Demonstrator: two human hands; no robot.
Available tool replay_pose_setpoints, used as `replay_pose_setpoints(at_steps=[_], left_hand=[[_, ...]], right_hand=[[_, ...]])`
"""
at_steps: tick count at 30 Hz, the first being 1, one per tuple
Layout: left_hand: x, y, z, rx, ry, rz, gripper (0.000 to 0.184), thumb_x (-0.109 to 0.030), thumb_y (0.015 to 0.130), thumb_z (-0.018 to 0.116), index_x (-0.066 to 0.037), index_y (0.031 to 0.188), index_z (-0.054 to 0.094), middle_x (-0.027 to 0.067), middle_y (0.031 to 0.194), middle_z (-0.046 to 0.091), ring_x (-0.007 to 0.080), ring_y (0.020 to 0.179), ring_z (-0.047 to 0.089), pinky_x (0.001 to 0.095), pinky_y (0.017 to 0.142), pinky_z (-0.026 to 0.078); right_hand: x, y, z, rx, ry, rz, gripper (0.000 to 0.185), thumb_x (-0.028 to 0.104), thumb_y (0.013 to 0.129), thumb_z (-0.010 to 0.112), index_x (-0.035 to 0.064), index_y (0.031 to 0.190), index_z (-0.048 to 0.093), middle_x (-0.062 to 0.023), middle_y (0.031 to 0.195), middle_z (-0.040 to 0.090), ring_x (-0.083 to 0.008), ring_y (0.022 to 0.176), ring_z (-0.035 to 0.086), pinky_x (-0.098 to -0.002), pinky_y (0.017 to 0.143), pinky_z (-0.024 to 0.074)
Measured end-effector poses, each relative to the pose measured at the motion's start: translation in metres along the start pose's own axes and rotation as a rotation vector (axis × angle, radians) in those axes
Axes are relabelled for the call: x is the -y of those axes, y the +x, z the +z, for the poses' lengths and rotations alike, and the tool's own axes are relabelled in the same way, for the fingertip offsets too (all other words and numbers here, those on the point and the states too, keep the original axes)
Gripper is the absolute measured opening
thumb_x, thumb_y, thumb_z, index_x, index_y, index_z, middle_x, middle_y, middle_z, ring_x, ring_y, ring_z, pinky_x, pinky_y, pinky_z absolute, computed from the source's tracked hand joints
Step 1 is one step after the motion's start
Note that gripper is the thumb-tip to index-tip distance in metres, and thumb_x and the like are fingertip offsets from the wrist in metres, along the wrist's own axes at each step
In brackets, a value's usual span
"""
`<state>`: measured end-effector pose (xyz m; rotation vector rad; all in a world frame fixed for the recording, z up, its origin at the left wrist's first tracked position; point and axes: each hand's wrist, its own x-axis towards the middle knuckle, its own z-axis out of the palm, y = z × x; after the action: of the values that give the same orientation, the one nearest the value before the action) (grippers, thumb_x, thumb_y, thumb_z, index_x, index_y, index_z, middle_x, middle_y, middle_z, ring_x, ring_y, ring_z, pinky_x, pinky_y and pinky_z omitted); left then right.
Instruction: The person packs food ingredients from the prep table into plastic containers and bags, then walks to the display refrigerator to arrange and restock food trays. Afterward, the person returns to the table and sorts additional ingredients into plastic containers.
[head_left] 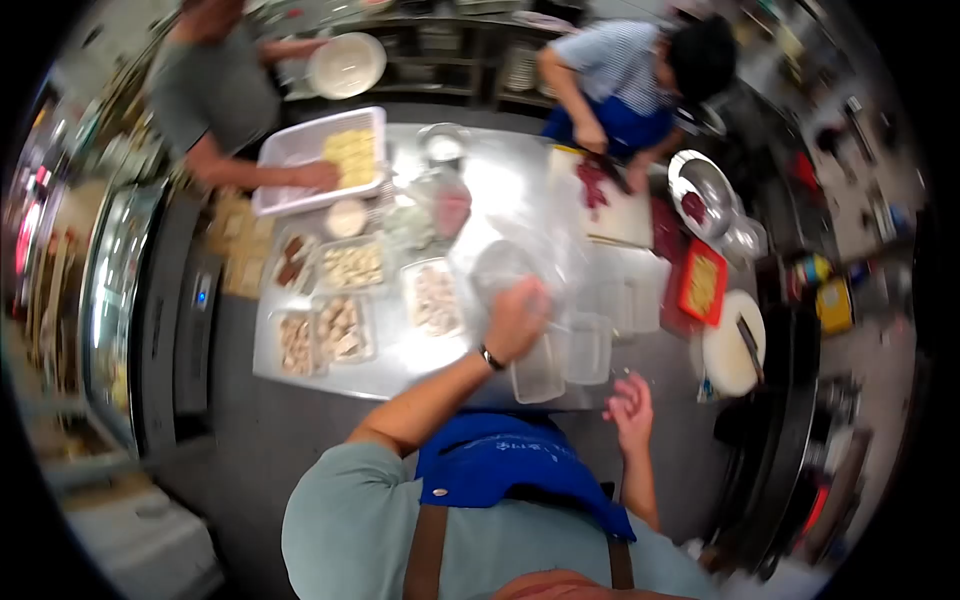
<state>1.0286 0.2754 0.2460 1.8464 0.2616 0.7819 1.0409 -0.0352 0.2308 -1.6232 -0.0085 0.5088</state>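
My left hand (520, 318), with a dark watch at the wrist, reaches over the steel table (505, 175). It is at the near side of a clear round bowl-like container (505, 268) beside thin clear plastic (560, 255). Its fingers are smeared by motion, so I cannot tell whether they grip anything. My right hand (630, 410) hovers off the table's near edge, fingers apart and slightly curled, holding nothing. Clear empty tubs (588, 350) stand between my hands. Left of my left hand sits a tub of pale chopped food (433, 298).
Several food tubs (345, 328) fill the table's left side. A co-worker (215, 100) reaches into a white basket (290, 150) of yellow pieces. Another person (625, 85) cuts red meat (592, 185) with a knife on a board (620, 215). An orange tray (703, 283) and round board (725, 345) stand right.
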Motion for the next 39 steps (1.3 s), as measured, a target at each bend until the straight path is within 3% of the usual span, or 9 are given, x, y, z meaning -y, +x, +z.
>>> replay_pose_setpoints(at_steps=[6,15,24,26,28,30,31,34,39], left_hand=[[-0.031,-0.064,0.153,0.918,-0.98,-0.693,0.02,-0.015,0.084,0.061,-0.003,0.099,0.058,0.0055,0.079,0.059,0.0173,0.076,0.057,0.0294,0.066,0.047],[-0.014,-0.099,0.249,0.675,-0.33,-0.544,0.013,-0.005,0.088,0.06,-0.003,0.099,0.054,0.0047,0.096,0.057,0.0128,0.092,0.056,0.0264,0.078,0.049],[-0.03,-0.139,0.321,0.631,0.303,-0.769,0.023,-0.007,0.083,0.064,0.001,0.104,0.057,0.0083,0.089,0.066,0.0148,0.081,0.064,0.0264,0.067,0.053],[-0.002,-0.159,0.316,0.623,0.257,-0.765,0.024,-0.009,0.083,0.064,0.0,0.104,0.057,0.0088,0.085,0.067,0.0147,0.077,0.065,0.0271,0.065,0.055],[-0.025,-0.15,0.342,0.709,0.377,-0.805,0.027,-0.011,0.084,0.064,0.0,0.107,0.056,0.0094,0.09,0.067,0.0138,0.079,0.065,0.0264,0.067,0.054],[-0.031,-0.122,0.365,0.746,0.37,-0.743,0.028,-0.011,0.085,0.063,0.0,0.109,0.056,0.0097,0.093,0.067,0.0134,0.081,0.064,0.0261,0.068,0.054],[-0.046,-0.119,0.367,0.761,0.363,-0.73,0.028,-0.011,0.086,0.063,0.0,0.11,0.056,0.0098,0.094,0.067,0.0134,0.082,0.064,0.026,0.069,0.053],[-0.051,-0.125,0.372,0.666,0.291,-0.778,0.026,-0.011,0.087,0.061,0.0,0.111,0.057,0.0096,0.094,0.068,0.0149,0.085,0.064,0.0263,0.07,0.053],[-0.066,-0.149,0.335,0.571,0.499,-0.785,0.026,-0.022,0.086,0.063,-0.006,0.106,0.064,0.012,0.093,0.068,0.0204,0.084,0.067,0.0317,0.073,0.055]], right_hand=[[0.027,0.01,-0.06,-0.241,0.187,-0.217,0.049,0.007,0.076,0.072,0.004,0.12,0.05,-0.0095,0.104,0.06,-0.0142,0.08,0.06,-0.0295,0.071,0.0513],[0.064,0.085,-0.37,0.019,-0.404,-0.102,0.01,0.005,0.077,0.066,0.0008,0.086,0.064,-0.0037,0.08,0.065,-0.0095,0.071,0.058,-0.0243,0.064,0.0469],[0.034,0.25,-0.707,-0.841,-1.493,-0.965,0.01,0.0,0.075,0.063,-0.0019,0.085,0.062,-0.0158,0.088,0.06,-0.0323,0.081,0.059,-0.0376,0.069,0.0506],[0.007,0.292,-0.804,-0.789,-1.524,-0.897,0.018,0.007,0.081,0.058,-0.0022,0.095,0.059,-0.0194,0.094,0.059,-0.0345,0.089,0.058,-0.0405,0.083,0.0473],[-0.013,0.318,-0.878,-1.169,-1.657,0.088,0.036,0.016,0.088,0.05,0.0111,0.124,0.048,-0.0127,0.133,0.044,-0.0345,0.118,0.042,-0.05,0.09,0.041],[-0.024,0.346,-0.917,-1.151,-0.706,1.063,0.049,0.022,0.09,0.053,0.0152,0.137,0.042,-0.0096,0.146,0.034,-0.0347,0.131,0.034,-0.0527,0.099,0.036],[-0.053,0.346,-0.956,-0.288,-1.288,0.957,0.056,0.012,0.077,0.068,0.0094,0.13,0.051,-0.0203,0.123,0.056,-0.0343,0.115,0.052,-0.0419,0.095,0.0427],[-0.075,0.294,-0.898,-0.676,-0.946,-0.03,0.051,0.015,0.08,0.064,0.0052,0.128,0.05,-0.0216,0.12,0.056,-0.035,0.11,0.055,-0.0374,0.093,0.0441],[-0.211,0.198,-0.782,-0.673,-0.972,0.192,0.042,0.023,0.087,0.058,0.0023,0.123,0.053,-0.0184,0.119,0.057,-0.0339,0.107,0.054,-0.0381,0.09,0.0435]])
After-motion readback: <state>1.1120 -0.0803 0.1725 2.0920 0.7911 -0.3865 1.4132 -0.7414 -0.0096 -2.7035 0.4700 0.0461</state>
